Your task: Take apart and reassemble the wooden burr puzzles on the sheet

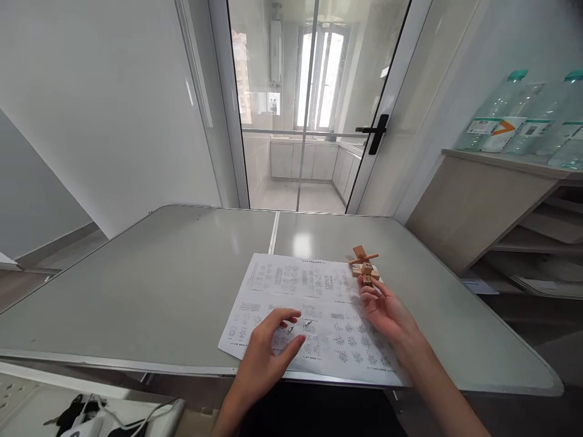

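Observation:
My left hand point(272, 352) hovers over a printed paper sheet point(259, 290), thumb and fingers spread with a gap between them. Two small, shiny pieces point(290, 329) show in or behind that gap, too small to name; whether the fingers touch them I cannot tell. At the sheet's upper right corner, my right hand point(387, 311) is palm up, its fingertips closed on a small wooden block point(367, 280). That block is the near end of a cluster of light and brown wooden blocks point(357, 271). Behind them are a thin wooden stick point(370, 257) and a flat brown wooden piece point(359, 251).
The sheet lies on a grey-green table point(173, 285) with a metal seam. A glass door point(310, 109) stands beyond it. Large plastic bottles point(492, 115) sit on a shelf unit at right. A white tray point(27, 400) with cables is at lower left.

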Tool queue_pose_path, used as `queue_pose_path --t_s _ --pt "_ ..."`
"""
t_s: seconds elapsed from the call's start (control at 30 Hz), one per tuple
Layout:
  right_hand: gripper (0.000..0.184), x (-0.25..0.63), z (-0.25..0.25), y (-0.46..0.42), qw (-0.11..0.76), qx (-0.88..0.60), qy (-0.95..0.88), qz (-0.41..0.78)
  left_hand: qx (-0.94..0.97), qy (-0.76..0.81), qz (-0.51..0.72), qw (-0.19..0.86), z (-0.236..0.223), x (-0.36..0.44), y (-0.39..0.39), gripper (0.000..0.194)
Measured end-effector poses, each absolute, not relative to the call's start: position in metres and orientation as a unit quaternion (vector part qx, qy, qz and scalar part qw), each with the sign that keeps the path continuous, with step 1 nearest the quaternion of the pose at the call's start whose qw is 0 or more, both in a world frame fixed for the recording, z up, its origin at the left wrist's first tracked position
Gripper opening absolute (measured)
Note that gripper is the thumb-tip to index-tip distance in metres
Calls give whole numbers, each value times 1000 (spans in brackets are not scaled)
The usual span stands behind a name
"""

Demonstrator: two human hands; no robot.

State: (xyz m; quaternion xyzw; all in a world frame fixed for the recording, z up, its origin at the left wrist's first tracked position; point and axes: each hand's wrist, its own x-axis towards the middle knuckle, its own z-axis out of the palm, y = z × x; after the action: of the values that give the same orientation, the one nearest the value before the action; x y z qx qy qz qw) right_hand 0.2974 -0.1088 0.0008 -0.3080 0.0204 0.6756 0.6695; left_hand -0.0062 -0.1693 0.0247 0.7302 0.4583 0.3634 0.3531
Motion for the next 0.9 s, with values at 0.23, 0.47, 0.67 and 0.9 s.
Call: queue_pose_path --t_s 0.23,0.47,0.67,0.9 --pt "20 298 3 -101 672 -303 38 674 731 459 354 360 22 -6 -169 24" --pt "20 291 5 -103 686 -320 32 653 723 460 354 374 22 -5 -171 23" --pt "17 251 9 -130 703 -391 -97 586 722 453 356 385 22 -4 -172 22" --pt "38 212 9 -165 523 -455 -478 540 718 454 357 387 20 -3 -171 22"
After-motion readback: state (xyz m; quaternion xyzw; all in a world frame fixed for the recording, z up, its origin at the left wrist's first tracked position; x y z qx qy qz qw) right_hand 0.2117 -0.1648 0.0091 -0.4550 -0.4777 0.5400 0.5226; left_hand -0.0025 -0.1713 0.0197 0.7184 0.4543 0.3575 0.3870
